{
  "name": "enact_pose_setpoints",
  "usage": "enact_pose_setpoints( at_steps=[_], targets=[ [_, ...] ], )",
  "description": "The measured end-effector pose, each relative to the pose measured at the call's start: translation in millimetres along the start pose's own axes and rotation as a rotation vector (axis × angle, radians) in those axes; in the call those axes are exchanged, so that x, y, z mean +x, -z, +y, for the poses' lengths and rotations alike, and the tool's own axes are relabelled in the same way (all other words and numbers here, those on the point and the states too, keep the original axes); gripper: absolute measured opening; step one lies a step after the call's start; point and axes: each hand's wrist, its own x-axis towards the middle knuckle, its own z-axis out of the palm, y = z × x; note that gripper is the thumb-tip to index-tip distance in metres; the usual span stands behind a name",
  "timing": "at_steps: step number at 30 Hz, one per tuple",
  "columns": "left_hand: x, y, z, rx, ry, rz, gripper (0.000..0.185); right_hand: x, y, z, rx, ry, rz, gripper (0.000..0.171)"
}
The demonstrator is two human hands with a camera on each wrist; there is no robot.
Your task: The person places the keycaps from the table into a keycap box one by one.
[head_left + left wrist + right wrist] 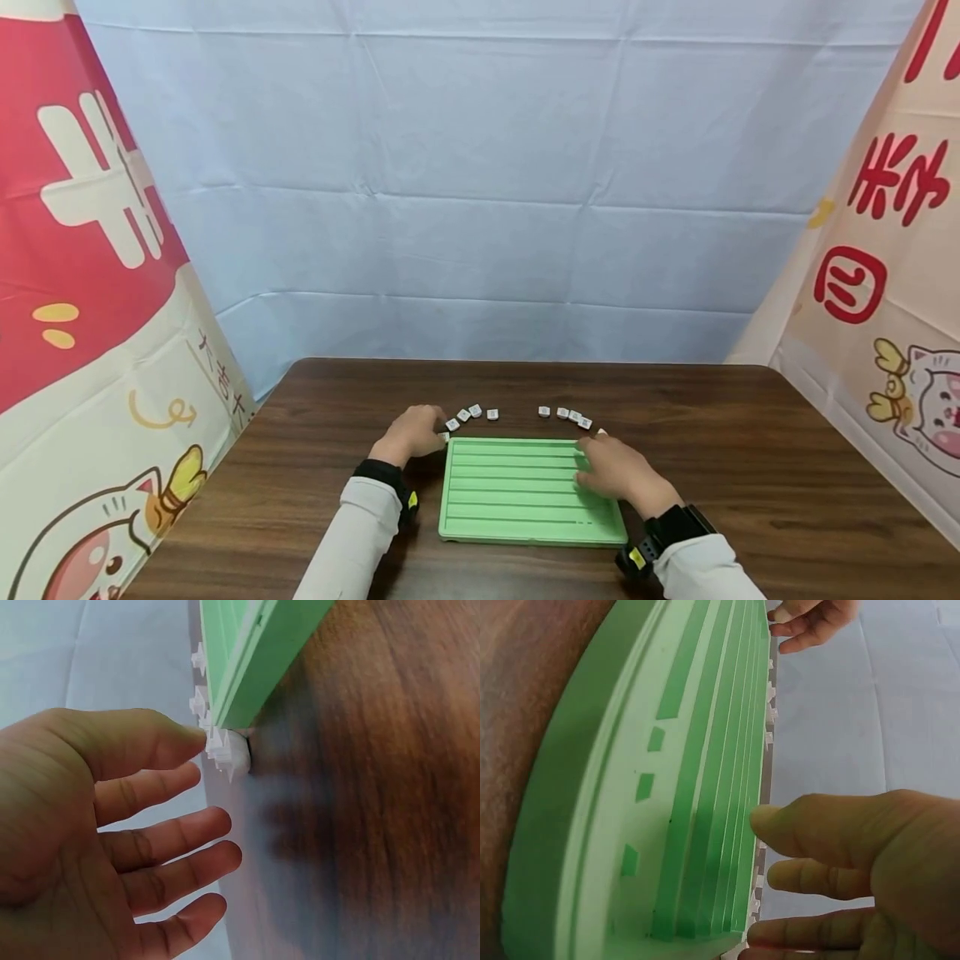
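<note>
1. One green grooved tray (pixel 525 492) lies flat on the dark wooden table (pixel 750 467), close to the near edge and between both hands. Raised ridges run along its length.

2. Small white tiles sit on the table just beyond the tray's far edge in two short curved rows: a left group (pixel 471 413) and a right group (pixel 564 414), with a gap between them.

3. Left hand (pixel 411 433) rests at the tray's far left corner. The wrist view shows the fingers (pixel 172 855) loosely spread and nearly straight, palm open. The thumb tip (pixel 176 739) touches a white tile (pixel 231 752) that sits against the tray corner. No grip closes round it.

4. Right hand (pixel 618 471) lies on the tray's right side, palm down, fingers pointing left across the ridges. In its wrist view the thumb (pixel 810 825) and fingers are relaxed and extended near the tray's far rim, holding nothing. Whether the fingertips press the ridges or only hover is hard to tell.

5. Both forearms come in from the near edge, wearing pale sleeves (pixel 360 533) with black wrist straps (pixel 675 527).

6. Pale blue cloth (pixel 480 183) hangs behind the table; printed banners (pixel 90 250) flank both sides.
</note>
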Motion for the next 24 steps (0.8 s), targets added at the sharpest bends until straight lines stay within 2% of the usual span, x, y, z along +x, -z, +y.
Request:
enact_pose_setpoints(
  at_steps=[5,13,20,24],
  targets=[
    [1.4,-1.4,-2.1,-0.015,0.014,-0.006,0.031,-6,0,2,0.013,-0.017,-0.009,0.046],
    [0.3,3.2,0.9,-0.032,0.017,-0.002,0.026,-14,6,6,-0.002,-0.093,-0.057,0.048],
    [3.3,-0.5,-0.4,-0.057,0.022,-0.019,0.031,-23,9,9,0.041,-0.141,-0.103,0.023],
    [4.4,-2.9,-1.7,-0.057,0.013,-0.018,0.032,-28,13,10,0.101,-0.162,-0.154,0.023]
  ],
)
